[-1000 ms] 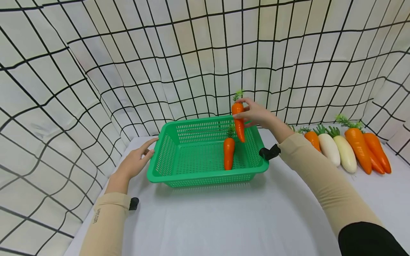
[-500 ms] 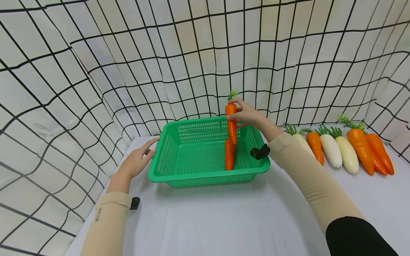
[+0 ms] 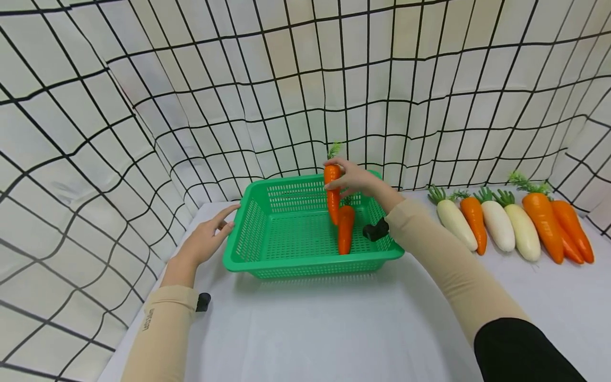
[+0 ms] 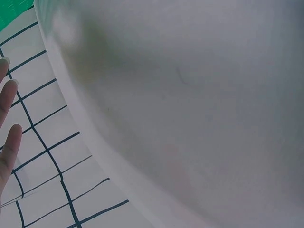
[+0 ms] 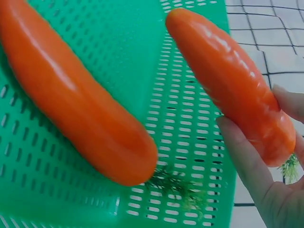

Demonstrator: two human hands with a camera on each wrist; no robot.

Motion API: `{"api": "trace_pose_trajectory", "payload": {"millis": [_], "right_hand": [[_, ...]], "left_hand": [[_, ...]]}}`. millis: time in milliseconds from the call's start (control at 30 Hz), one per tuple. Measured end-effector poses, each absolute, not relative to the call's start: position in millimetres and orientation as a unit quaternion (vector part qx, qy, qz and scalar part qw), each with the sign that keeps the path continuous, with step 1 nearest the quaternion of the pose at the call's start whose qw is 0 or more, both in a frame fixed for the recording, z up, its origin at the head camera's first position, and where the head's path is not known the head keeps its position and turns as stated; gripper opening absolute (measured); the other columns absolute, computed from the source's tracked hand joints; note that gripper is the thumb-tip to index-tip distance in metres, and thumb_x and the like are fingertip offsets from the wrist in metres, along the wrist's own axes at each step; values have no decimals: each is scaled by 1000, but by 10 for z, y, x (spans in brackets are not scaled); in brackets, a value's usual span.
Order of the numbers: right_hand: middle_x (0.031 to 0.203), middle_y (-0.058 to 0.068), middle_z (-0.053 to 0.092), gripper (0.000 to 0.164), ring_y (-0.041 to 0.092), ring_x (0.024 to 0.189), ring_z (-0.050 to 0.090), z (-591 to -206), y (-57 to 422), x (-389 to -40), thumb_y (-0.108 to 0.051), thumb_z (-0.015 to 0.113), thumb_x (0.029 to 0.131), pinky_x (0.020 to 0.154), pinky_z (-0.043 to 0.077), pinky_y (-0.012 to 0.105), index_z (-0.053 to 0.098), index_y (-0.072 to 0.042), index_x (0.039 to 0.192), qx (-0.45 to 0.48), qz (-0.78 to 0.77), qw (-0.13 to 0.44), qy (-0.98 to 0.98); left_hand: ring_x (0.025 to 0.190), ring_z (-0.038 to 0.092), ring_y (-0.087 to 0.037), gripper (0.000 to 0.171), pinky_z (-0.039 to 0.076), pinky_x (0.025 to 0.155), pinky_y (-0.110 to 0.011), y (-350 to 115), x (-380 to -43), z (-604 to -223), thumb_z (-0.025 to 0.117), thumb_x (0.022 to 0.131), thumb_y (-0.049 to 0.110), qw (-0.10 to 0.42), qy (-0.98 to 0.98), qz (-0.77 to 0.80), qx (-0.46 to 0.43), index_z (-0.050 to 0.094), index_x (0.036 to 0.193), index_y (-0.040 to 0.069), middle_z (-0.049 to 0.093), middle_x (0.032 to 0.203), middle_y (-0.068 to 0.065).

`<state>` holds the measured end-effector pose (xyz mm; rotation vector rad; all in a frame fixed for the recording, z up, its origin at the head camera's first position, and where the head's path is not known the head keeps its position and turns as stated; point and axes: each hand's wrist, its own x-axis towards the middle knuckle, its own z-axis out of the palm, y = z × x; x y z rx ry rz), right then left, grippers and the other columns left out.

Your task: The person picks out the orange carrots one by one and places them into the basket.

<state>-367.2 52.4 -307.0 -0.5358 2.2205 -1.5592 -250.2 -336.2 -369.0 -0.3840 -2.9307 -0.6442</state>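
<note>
Over the back of a green plastic basket (image 3: 315, 261), my right hand (image 3: 355, 178) pinches a carrot (image 3: 332, 185) near its leafy top, the tip hanging down inside. In the right wrist view the thumb and fingers close around the thick end of that carrot (image 5: 232, 85). A second carrot (image 3: 346, 228) lies in the right part of the basket, its green leaves (image 5: 178, 187) toward the back wall. At the basket's left rim my left hand (image 3: 205, 239) rests its fingertips, fingers loosely extended. Only a few left fingers (image 4: 9, 147) show in the left wrist view.
Right of the basket, a row of vegetables lies on the white table (image 3: 310, 329): a white radish (image 3: 456, 223), a small carrot (image 3: 474, 220), more white radishes (image 3: 498, 225) and larger carrots (image 3: 542, 225). Black netting (image 3: 286, 106) over white cloth encloses the back and sides.
My right hand has carried the carrot leftward and slightly down over the basket, past the carrot lying there. The left hand stays at the rim. More of the vegetable row shows.
</note>
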Motion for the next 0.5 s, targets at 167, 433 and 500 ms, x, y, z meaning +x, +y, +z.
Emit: {"api": "trace_pose_trajectory", "payload": {"millis": [167,433,500], "right_hand": [[148,26,39,69,41,115,60,-3154,453,-3656,1,68,97,88,57,49,37,-11,157,-191,-537,200,797],[142,24,44,69,33,108,61,-3262,390,-3662,0,70,96,87,57,42,39,-11,156,-198,-487,219,822],[140,23,46,68,32,107,60,-3277,378,-3664,-2,72,95,87,56,41,41,-11,156,-201,-469,214,833]], "left_hand": [[88,62,-32,56,49,72,-51,-3360,-2504,-3693,39,111,44,56,-967,-214,-124,32,162,21,66,114,-23],[89,63,-34,56,50,74,-53,-3361,-2506,-3691,39,111,43,58,-968,-213,-123,32,162,20,66,114,-23],[90,63,-34,56,50,74,-53,-3361,-2506,-3689,39,111,44,59,-968,-212,-123,32,162,20,66,115,-24]]}}
